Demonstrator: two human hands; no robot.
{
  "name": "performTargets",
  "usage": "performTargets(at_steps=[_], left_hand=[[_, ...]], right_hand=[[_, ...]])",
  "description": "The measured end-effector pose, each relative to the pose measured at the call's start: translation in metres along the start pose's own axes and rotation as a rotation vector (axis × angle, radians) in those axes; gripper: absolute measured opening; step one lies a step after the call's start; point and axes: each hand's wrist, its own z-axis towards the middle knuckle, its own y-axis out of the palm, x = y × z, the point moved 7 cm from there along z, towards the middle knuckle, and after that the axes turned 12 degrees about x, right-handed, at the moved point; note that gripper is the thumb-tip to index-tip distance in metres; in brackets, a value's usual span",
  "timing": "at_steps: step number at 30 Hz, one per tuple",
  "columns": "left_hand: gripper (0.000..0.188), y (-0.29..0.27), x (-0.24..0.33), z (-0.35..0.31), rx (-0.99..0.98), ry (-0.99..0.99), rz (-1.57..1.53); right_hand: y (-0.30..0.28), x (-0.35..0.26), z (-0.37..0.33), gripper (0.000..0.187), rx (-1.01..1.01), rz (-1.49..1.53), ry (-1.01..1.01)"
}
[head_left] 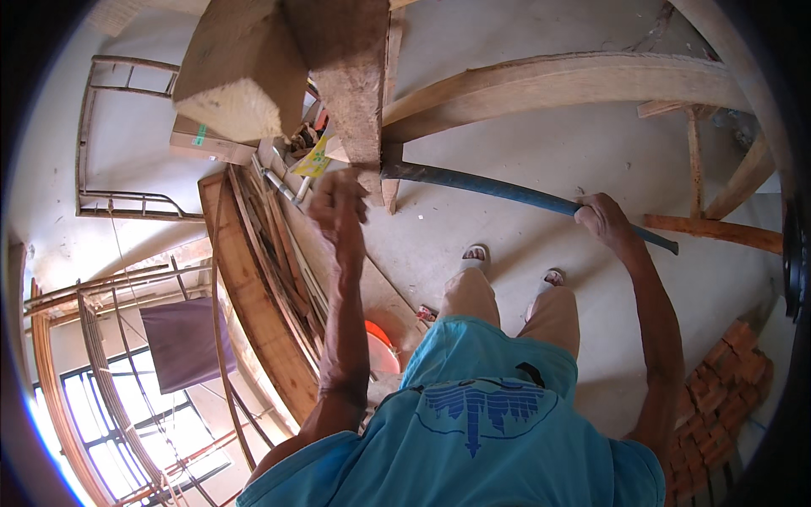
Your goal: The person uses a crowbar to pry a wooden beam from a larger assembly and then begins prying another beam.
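The right hand (pixel 604 218) wraps its fingers around the blue-handled tool (pixel 507 191) at 3 o'clock, while the left hand (pixel 338 207), fingers loosely curled and holding nothing, hangs near the upright timber post (pixel 351 93) at 12 o'clock.

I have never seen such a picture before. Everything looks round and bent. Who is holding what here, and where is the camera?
There is no machine here: a person works with two bare hands. The one picture comes from a wide fisheye camera worn on the person's head, looking down, so straight edges bend near the rim. At the bottom you see the turquoise shirt, the knees and two sandalled feet on the grey concrete floor.

The right hand grips a long blue-handled tool, whose far end meets a thick rough wooden beam. The tool's head is hidden, so I cannot tell its kind. The left hand is raised near the beam; it is blurred, so I cannot say if it holds anything.

Curved wooden planks lie at the left, and red bricks are stacked at the right.
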Motion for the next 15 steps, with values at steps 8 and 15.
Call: performTargets(at_steps=[8,15], left_hand=[[0.036,0.024,0.070,0.059,0.058,0.458,0.068],[0.039,0.052,0.055,0.050,-0.106,1.076,0.426]], right_hand=[[-0.028,0.001,-0.007,0.032,-0.066,-0.138,0.154],[-0.051,-0.031,-0.016,0.031,-0.047,-0.200,0.108]])
